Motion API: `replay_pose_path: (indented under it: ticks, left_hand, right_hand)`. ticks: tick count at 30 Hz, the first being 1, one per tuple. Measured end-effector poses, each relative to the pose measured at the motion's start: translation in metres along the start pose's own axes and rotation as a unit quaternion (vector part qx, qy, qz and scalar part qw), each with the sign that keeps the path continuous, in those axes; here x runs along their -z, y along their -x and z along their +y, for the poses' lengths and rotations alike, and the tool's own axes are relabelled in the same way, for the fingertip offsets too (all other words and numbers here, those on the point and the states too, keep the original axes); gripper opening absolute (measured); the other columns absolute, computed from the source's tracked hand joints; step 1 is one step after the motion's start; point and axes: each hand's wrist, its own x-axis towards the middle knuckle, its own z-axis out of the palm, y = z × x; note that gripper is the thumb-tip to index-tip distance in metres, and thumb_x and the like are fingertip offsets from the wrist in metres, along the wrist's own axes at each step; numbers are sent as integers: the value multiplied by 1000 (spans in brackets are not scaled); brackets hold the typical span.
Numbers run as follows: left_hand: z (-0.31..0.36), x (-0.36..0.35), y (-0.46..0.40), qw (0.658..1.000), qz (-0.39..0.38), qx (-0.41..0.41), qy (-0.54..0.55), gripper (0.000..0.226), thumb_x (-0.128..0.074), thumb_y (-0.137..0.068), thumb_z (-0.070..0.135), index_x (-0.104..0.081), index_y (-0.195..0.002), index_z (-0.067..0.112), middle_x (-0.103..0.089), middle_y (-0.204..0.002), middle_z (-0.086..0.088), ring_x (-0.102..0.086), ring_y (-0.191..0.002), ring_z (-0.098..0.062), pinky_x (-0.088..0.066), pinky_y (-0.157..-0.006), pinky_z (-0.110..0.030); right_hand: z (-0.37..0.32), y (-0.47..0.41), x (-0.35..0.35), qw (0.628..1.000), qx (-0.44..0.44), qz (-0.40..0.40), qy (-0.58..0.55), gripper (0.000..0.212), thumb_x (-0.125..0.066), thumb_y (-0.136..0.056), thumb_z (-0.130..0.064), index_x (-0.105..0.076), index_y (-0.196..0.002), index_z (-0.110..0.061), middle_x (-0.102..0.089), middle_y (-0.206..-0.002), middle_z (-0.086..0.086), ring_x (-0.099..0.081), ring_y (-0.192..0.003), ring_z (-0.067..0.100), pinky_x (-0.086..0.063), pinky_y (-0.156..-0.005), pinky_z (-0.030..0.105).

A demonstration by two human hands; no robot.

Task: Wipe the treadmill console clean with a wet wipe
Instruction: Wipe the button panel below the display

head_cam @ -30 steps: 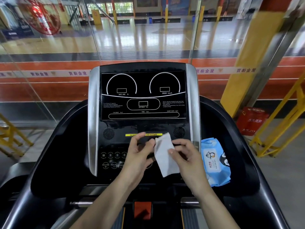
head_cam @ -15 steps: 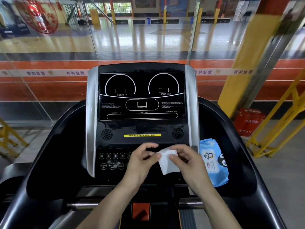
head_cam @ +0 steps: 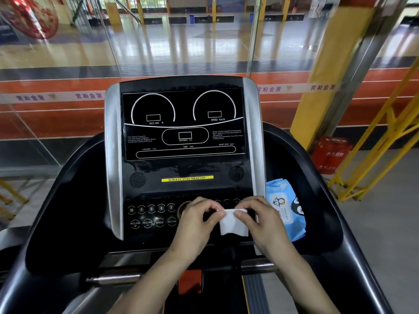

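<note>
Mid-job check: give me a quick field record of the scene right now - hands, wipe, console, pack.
left hand: left hand pinches the top edge of the wet wipe
right hand: right hand pinches the same top edge, opposite side
wet wipe: white, folded small, hanging between both hands in front of the button panel
console: treadmill console dark, display unlit; yellow strip reads ALWAYS STAY HEALTHY
wipe contact: whether the wipe touches the console cannot be told
wipes pack: blue wipes pack in the tray to the right of the console
</note>
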Motion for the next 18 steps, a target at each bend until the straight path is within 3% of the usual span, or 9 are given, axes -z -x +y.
replay_pose_path:
  ticks: [4,7,10,13,15,18]
  left_hand:
    - [1,-8,-1,997,-54,36,33,12,-69,-100,25,-71,-90,30,-75,-98,18,-67,-103,3,-50,-95,-25]
    - [-3,-13,-3,998,-45,38,36,16,-68,-101,22,-70,-88,31,-75,-96,17,-68,-103,3,-51,-97,-28]
    - [-9,-18,-8,999,-35,34,10,12,-70,-99,26,-71,-89,32,-74,-94,19,-67,-99,2,-51,-92,-29]
    - [-17,-27,-15,993,-16,-40,-114,5,-68,-98,36,-70,-93,36,-71,-93,17,-62,-97,-9,-51,-90,-41]
    - [-17,-34,-21,965,14,-113,-238,11,-62,-98,42,-71,-95,36,-63,-96,16,-55,-99,-15,-48,-89,-40]
    - [-13,-41,-36,918,76,-202,-334,16,-64,-98,44,-75,-94,32,-53,-98,10,-48,-100,-19,-38,-86,-35]
  right_hand:
    - [3,6,-1,998,-38,1,-47,7,-71,-99,-22,-71,-95,-28,-72,-94,-19,-67,-93,5,-49,-79,17]
    - [8,12,-2,993,-57,-17,-104,17,-74,-98,-18,-70,-106,-32,-73,-102,-20,-67,-100,1,-47,-84,11]
    - [14,14,-3,989,-81,9,-124,27,-77,-94,-12,-68,-113,-30,-73,-104,-10,-66,-101,0,-47,-84,8]
    - [24,8,-11,992,-88,57,-73,23,-78,-94,-16,-67,-109,-29,-72,-98,-12,-67,-92,2,-51,-78,14]
    - [34,0,-16,992,-75,100,-6,16,-77,-95,-22,-68,-106,-28,-72,-92,-16,-68,-87,3,-55,-78,23]
    - [47,-12,-20,982,-18,163,95,10,-78,-94,-28,-70,-99,-26,-70,-83,-14,-64,-80,14,-55,-77,40]
